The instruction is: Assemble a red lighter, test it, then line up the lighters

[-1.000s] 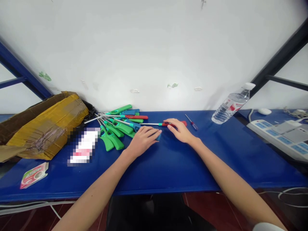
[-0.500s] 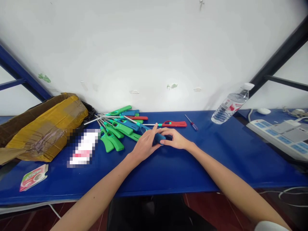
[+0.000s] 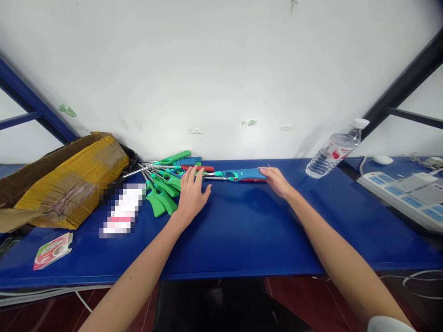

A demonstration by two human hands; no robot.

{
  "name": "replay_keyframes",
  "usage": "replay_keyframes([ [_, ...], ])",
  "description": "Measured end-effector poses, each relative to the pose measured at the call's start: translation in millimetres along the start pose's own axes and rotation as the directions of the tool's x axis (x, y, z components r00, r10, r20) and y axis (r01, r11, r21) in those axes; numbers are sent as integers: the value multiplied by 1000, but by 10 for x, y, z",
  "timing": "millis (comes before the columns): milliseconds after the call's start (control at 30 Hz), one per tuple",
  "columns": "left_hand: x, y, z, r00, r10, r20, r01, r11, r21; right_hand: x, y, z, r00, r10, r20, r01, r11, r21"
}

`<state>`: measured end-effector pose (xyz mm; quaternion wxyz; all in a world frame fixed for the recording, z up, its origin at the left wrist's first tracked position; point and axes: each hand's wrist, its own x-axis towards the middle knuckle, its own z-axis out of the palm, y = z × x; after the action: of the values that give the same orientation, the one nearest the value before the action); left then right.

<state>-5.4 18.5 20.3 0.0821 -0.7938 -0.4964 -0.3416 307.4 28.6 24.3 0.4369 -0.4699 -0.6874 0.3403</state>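
My right hand [image 3: 276, 180] grips the handle end of a blue long-nosed gas lighter [image 3: 247, 174], whose metal nozzle points left. Just behind and below it lies a red lighter [image 3: 254, 180], mostly covered by the blue one. My left hand [image 3: 194, 191] is over the right side of a pile of lighters, its fingers apart and nothing visible in them. Several green lighters [image 3: 166, 201] fan out in that pile, with a red lighter [image 3: 206, 168] and a blue lighter [image 3: 178, 162] among them. Part of the pile is hidden under my left hand.
On the left lies an open cardboard box [image 3: 74, 184] wrapped in yellow tape, with a pixelated white item [image 3: 124, 207] beside it. A torn card piece [image 3: 53, 251] is near the front edge. To the right are a water bottle [image 3: 334, 150] and a power strip [image 3: 401, 191].
My right hand has moved right and back, laying the blue lighter along the red one. My left hand has moved left from it to the pile. The screwdriver is now mostly hidden.
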Motion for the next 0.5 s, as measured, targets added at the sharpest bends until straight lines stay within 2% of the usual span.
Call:
replay_keyframes([
  [100, 8, -74, 3, 999, -18, 30, 17, 999, 29, 3, 4, -31, 996, 77, 45, -86, 966, 245],
  [267, 39, -209, -6, 993, 31, 115, -32, 999, 6, 0, 2, -92, 993, 119, 21, -120, 949, 292],
  [333, 52, -243, -18, 986, 59, 155, -59, 998, -5, -7, -5, -124, 994, 94, 59, -105, 970, 221],
  [400, 60, -252, -38, 982, 85, 172, -86, 996, 1, -24, -53, -134, 993, 62, 106, -70, 995, 77],
  [500, 60, -211, -74, 978, 129, 163, -136, 990, 31, -73, -207, -56, 987, -57, 150, 87, 976, -201],
])
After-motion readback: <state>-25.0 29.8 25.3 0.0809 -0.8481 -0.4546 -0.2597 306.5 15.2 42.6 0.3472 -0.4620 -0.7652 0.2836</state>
